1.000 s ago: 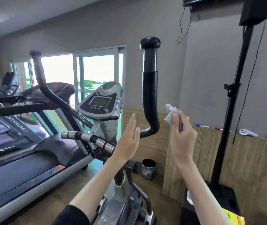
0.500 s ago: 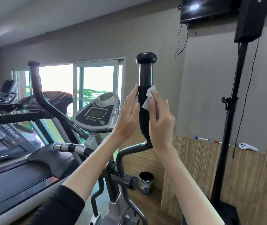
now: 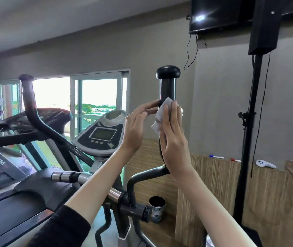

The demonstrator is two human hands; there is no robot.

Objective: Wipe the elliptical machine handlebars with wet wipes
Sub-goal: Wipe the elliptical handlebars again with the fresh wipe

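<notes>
Treadmill (image 3: 8,202) fills the left of the head view, belt running toward the camera. Beside it on the right stands the elliptical machine (image 3: 95,166), its grey console (image 3: 101,136) facing the person.

Far right: a black speaker (image 3: 265,24) on a tall stand (image 3: 247,139); a dark wall screen (image 3: 218,13) sits above and to its left.

Left handlebar (image 3: 30,104) rises bent at the window side, untouched. Right handlebar (image 3: 167,90) stands upright at centre, topped with a round black cap.

Both forearms reach up and forward to the right handlebar; a dark sleeve covers the left arm near the elbow.

Right hand (image 3: 175,143): palm flat, fingers straight and together, pointing up, laid along the near face of the bar below the cap.

Left hand (image 3: 135,129): at the bar's left side, fingers stretched sideways toward it, tips touching the bar. Cannot tell whether they also catch the wipe's edge.

Wet wipe (image 3: 160,114): white, crumpled, pressed between the right fingers and the bar, with a corner sticking out to the left below the left fingertips.

A patterned cup (image 3: 157,211) stands on the floor behind the machine. A white controller (image 3: 265,164) and two markers (image 3: 216,157) lie on the wall ledge.
</notes>
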